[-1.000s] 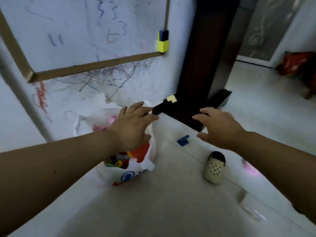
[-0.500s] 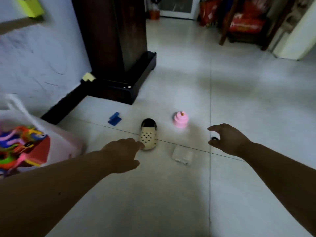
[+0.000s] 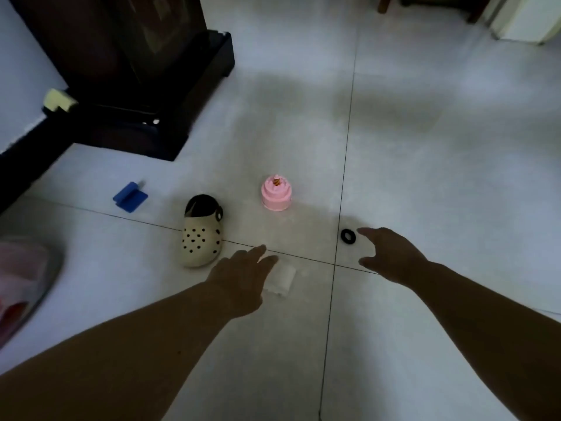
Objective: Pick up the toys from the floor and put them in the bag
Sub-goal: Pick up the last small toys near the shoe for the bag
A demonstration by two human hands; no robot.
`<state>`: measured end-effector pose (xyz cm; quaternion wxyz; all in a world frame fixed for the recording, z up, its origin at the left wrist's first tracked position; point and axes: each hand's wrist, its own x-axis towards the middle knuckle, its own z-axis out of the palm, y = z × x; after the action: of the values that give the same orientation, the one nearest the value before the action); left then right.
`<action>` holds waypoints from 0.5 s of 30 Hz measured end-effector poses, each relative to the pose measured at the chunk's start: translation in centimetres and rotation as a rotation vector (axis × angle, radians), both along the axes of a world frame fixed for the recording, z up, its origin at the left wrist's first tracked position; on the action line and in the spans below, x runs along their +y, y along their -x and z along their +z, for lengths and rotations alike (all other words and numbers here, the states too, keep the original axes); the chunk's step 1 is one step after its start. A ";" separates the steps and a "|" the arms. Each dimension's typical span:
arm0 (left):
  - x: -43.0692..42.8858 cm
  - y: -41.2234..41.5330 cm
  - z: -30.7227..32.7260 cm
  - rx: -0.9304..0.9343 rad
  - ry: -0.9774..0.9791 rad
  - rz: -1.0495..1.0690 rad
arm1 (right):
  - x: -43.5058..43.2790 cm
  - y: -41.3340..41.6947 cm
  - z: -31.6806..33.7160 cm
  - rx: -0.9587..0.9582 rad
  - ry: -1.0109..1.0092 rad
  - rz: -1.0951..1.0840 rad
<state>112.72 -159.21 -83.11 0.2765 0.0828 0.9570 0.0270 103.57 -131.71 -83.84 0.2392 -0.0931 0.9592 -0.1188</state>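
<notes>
Leftmost, the bag (image 3: 24,278) is seen at the frame edge on the floor (image 3: 425,177), followed by a blue toy piece (image 3: 130,197) and a cream clog (image 3: 202,230). Next, the left hand (image 3: 243,276) is held empty with fingers spread over a white block (image 3: 282,279), behind which a pink cake toy (image 3: 276,193) stands upright. Lastly, a black ring (image 3: 348,236) is flanked by the empty right hand (image 3: 391,253), fingers apart.

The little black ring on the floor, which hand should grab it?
The right hand. Its open fingers almost touch the small black ring, while the left hand hovers over a white block.
</notes>
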 end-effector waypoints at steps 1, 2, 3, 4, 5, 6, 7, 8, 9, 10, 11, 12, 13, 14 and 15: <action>0.3 0.4 -0.5 -0.003 0.028 -0.009 | -0.4 0.4 -0.7 -0.022 0.001 0.023; 0.5 1.0 -1.0 -0.013 0.050 -0.003 | -0.6 1.1 -1.6 -0.045 0.001 0.043; 0.8 1.5 -1.6 -0.025 0.063 0.013 | -0.8 1.7 -2.4 -0.053 0.000 0.055; 1.1 1.9 -2.0 -0.046 0.069 0.033 | -1.0 2.5 -3.1 -0.050 -0.004 0.051; 1.4 2.2 -2.4 -0.071 0.072 0.045 | -1.1 3.3 -3.6 -0.037 -0.021 0.028; 1.8 2.4 -2.6 -0.092 0.077 0.045 | -0.9 4.0 -4.0 -0.021 -0.043 -0.001; 2.1 2.5 -3.0 -0.110 0.094 0.036 | -1.0 4.7 -4.4 -0.011 -0.061 -0.008; 2.4 2.6 -3.3 -0.122 0.113 0.023 | -1.0 5.3 -4.8 -0.006 -0.081 0.001; 2.6 2.6 -3.6 -0.126 0.127 0.018 | -1.1 5.6 -5.1 -0.008 -0.097 0.020; 2.8 2.6 -3.8 -0.125 0.134 0.030 | -1.1 5.9 -5.4 -0.009 -0.101 0.032; 2.9 2.6 -4.0 -0.124 0.134 0.055 | -1.3 5.9 -5.5 0.003 -0.085 0.033; 3.0 2.5 -4.1 -0.128 0.130 0.083 | -1.4 5.9 -5.7 -0.003 -0.072 0.030; 3.0 2.3 -4.1 -0.139 0.116 0.106 | -1.5 5.8 -5.9 -0.004 -0.061 0.023; 2.8 2.0 -4.1 -0.150 0.092 0.129 | -1.6 5.8 -6.4 -0.004 -0.051 0.007; 2.4 1.6 -4.0 -0.162 0.059 0.156 | -1.8 5.8 -6.8 0.017 -0.026 0.000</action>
<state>111.08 -156.77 -87.06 0.3522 -0.0024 0.9355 0.0271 97.74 -133.52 -90.63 0.2322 -0.0908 0.9626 -0.1058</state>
